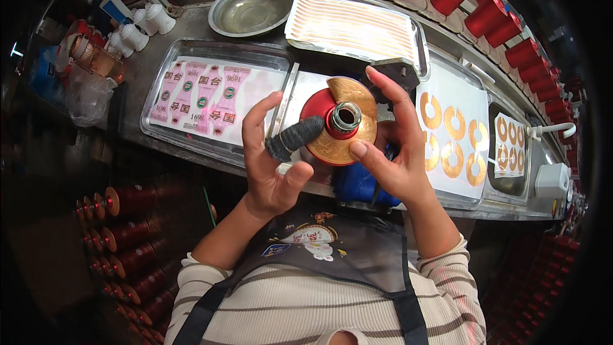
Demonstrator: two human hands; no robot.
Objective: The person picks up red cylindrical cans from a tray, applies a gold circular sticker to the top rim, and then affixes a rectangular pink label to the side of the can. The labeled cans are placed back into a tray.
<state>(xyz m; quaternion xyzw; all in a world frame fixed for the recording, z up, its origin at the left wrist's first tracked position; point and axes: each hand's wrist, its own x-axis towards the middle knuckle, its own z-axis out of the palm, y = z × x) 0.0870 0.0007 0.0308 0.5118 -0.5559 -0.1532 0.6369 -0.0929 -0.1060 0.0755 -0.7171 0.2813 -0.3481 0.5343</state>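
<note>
Red bottle (317, 102) with a gold collar (366, 120)

A brushed-metal desk (193, 22) spans the view. From the bottle at mid-view, a white sheet (469, 91) of flat gold rings lies at three o'clock; a shallow tray (158, 84) with pink, waisted labels (185, 92) at nine; orange-striped strips (354, 25) at twelve; a round metal bowl (222, 27) at eleven.

The glossy bottle points its open, threaded mouth (345, 117) at the viewer. The thin, C-shaped collar rounds its shoulder, red showing through at ten o'clock.

The left hand (265, 163) has a loose, widely parted grip; one finger, in a dark ribbed sleeve (295, 139), appears to touch the shoulder at nine. The right hand (403, 153) rests its thumb on the collar at five; whether its grip closes around the bottle, I cannot tell.

Both forearms rise from six o'clock, palms facing inward, the right index finger arched toward one.
</note>
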